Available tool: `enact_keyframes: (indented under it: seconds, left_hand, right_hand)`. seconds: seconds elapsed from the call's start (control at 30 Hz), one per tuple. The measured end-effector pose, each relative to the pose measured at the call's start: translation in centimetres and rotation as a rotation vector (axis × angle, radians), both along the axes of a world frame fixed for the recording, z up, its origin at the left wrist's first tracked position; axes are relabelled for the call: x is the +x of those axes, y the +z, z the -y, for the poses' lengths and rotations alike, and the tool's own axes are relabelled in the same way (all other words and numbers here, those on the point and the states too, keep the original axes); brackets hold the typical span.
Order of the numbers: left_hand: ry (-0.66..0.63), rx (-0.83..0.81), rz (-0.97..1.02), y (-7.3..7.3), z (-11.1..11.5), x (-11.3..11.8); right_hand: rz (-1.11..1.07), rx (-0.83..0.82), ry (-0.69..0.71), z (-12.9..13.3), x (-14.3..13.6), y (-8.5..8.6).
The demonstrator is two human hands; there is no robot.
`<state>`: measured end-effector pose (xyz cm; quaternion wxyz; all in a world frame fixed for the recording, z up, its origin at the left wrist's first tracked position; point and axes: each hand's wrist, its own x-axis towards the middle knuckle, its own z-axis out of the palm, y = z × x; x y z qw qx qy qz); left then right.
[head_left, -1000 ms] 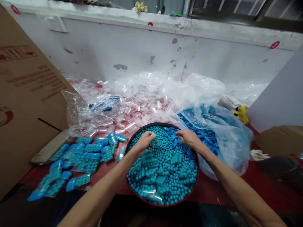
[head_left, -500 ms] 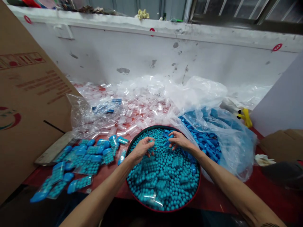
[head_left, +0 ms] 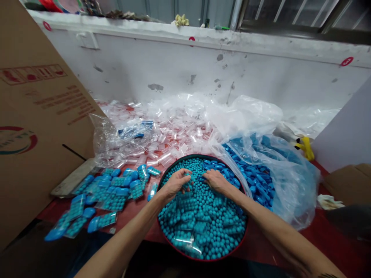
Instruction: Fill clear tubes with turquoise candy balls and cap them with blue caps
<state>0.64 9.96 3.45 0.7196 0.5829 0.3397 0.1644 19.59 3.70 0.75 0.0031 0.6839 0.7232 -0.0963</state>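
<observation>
My left hand (head_left: 179,182) is curled above the round basin (head_left: 160,231), its thumb and fingers around what looks like a small clear case of teal beads, mostly hidden by the fingers. To its right, my right hand (head_left: 216,180) has its fingertips drawn together and pointing down, with a bit of blue cap showing under them. Teal beads (head_left: 199,200) fill the basin, and several bead-filled clear cases (head_left: 185,202) without caps lie half sunk in them. Loose blue caps (head_left: 222,166) sit along the basin's far right side.
Capped bead-filled cases (head_left: 116,193) are piled left of the basin. Empty clear cases (head_left: 174,139) spread behind it. A plastic bag (head_left: 295,185) with many blue caps (head_left: 257,181) lies at the right. A cardboard box (head_left: 43,108) stands at the left, beside a greyish slab (head_left: 72,179).
My right hand has lowered onto the blue caps and its spread fingers have closed together. More caps show at the basin's far right. The left hand stays nearly still; the view has shifted slightly.
</observation>
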Motion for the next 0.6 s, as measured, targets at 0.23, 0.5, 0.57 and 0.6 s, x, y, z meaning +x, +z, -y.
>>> enact_keyframes:
  seconds: [0.23,0.5,0.57,0.6]
  left_hand:
    - [0.002,-0.001,0.005,-0.2,0.1,0.0]
    - [-0.023,-0.01,0.018,0.3,0.5,0.5]
    - [-0.035,-0.01,0.029,0.3,0.4,0.6]
    - [-0.032,-0.009,0.037,0.2,0.3,0.7]
  right_hand:
    - [-0.107,0.066,-0.019,0.1,1.2,0.9]
    - [0.143,0.121,-0.11,0.3,0.3,1.6]
    - [0.09,0.181,-0.101,0.6,-0.1,2.1]
    - [0.044,0.224,-0.072,0.8,-0.5,2.3]
